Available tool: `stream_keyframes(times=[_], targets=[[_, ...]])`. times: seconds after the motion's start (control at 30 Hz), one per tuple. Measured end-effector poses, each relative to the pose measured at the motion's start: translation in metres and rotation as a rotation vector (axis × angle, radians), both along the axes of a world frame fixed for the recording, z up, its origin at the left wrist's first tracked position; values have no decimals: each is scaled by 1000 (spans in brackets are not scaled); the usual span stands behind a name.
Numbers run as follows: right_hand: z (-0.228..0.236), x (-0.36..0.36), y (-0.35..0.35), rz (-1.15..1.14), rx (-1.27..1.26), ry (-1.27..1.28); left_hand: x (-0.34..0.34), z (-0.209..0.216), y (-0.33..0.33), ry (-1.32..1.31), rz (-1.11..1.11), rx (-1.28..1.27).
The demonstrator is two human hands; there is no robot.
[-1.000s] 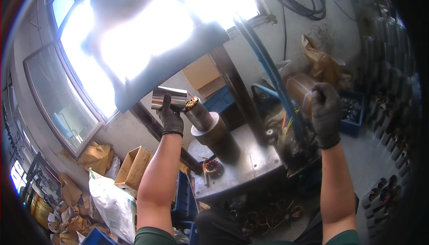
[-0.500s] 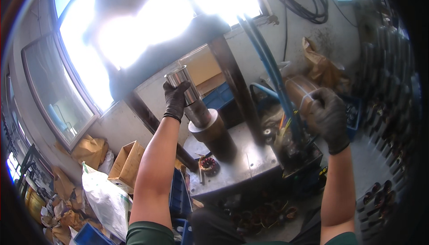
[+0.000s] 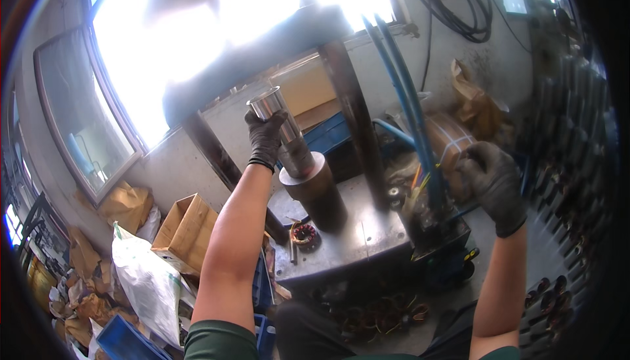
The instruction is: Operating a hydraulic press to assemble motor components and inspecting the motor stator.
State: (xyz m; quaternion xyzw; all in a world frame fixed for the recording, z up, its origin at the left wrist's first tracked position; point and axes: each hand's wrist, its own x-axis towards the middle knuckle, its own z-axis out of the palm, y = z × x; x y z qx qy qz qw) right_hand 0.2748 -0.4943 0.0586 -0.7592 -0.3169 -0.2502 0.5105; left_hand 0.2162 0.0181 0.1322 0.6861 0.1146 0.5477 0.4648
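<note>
My left hand (image 3: 264, 138), in a dark glove, is wrapped round a shiny metal sleeve (image 3: 268, 104). The sleeve stands tilted in the picture, in line with a duller metal cylinder (image 3: 298, 160) below it. That cylinder rises from a thick round block (image 3: 315, 192) on the steel bed (image 3: 354, 235) of a press. My right hand (image 3: 493, 186), also gloved, is raised at the right with its fingers curled; what they hold, if anything, is hidden. A small wound copper coil ring (image 3: 303, 234) and a short metal pin (image 3: 293, 252) lie on the bed.
Dark steel posts (image 3: 354, 114) flank the block. Blue hoses (image 3: 400, 91) run down beside the right post, near a strapped brown carton (image 3: 449, 142). A wooden box (image 3: 185, 234) and a white sack (image 3: 146, 278) stand at left. Several coil rings (image 3: 387, 314) lie below the bed.
The view has shifted slightly. My right hand has come a little lower, its fingers still curled. My left hand keeps its grip on the metal sleeve.
</note>
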Motion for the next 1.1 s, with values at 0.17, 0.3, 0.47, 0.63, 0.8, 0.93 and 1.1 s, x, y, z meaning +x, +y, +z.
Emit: stream_keyframes(times=[0.17,0.3,0.47,0.63,0.8,0.93,1.1], targets=[[-7,0,-3,25,-14,17,1,-6,0,-9,102,151],[-6,-5,-11,70,-115,104,-3,-9,-7,31,114,90],[-3,-25,-23,52,-262,69,-6,-34,-13,-7,51,-9],[-12,-58,-51,-29,-768,-173,-14,-70,-23,-243,-431,-434],[-36,-75,-84,258,-1363,-70,-24,-78,-33,49,-35,-148],[-59,-84,-100,332,-1464,123,-27,-74,-29,93,-29,-142],[-101,-118,-109,274,-1447,179,-34,-73,-23,171,-27,-122]])
